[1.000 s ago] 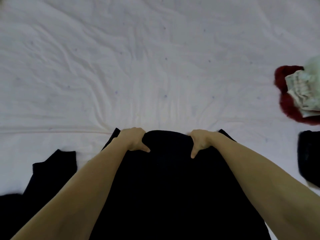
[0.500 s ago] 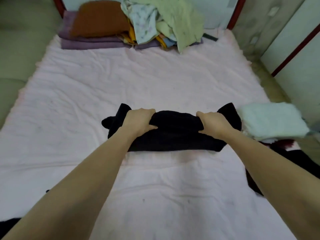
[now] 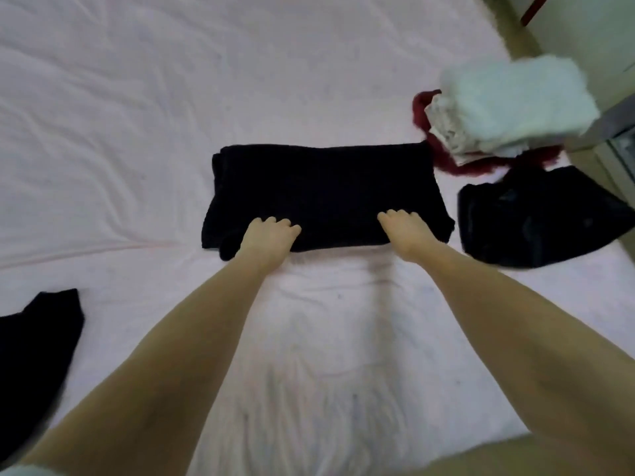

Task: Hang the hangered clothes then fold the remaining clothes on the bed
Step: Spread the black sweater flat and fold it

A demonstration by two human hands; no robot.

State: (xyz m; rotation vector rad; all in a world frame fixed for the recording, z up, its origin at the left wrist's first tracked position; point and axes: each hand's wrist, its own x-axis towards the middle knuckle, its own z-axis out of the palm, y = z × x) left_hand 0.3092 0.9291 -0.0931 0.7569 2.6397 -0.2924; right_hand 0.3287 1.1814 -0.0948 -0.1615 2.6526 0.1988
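Bedsheet [image 3: 137, 115], pale pink and creased, fills the head view. Far left, near edge: part of a black garment [image 3: 34, 338] lies flat, well apart from both hands. Centre: folded black garment [image 3: 323, 190], a rough rectangle several layers thick, lies flat on the sheet.

Left hand [image 3: 269, 237] sits on the near-left edge of the folded black garment, knuckles up, fingers curled over the fabric edge; fingertips hidden against the cloth, so whether they pinch it or merely press cannot be told. Right hand [image 3: 403, 231] sits on the near-right edge of the same garment, fingers bent down onto the fabric; grip likewise not resolvable. The two hands are apart, with bare black cloth between them.

Right of the folded garment: dark red cloth [image 3: 426, 111] just beside its far-right corner, bearing a stack of folded pale clothes [image 3: 515, 101]. Nearer, right edge: another dark folded garment [image 3: 539, 218], close to but apart from the centre one.
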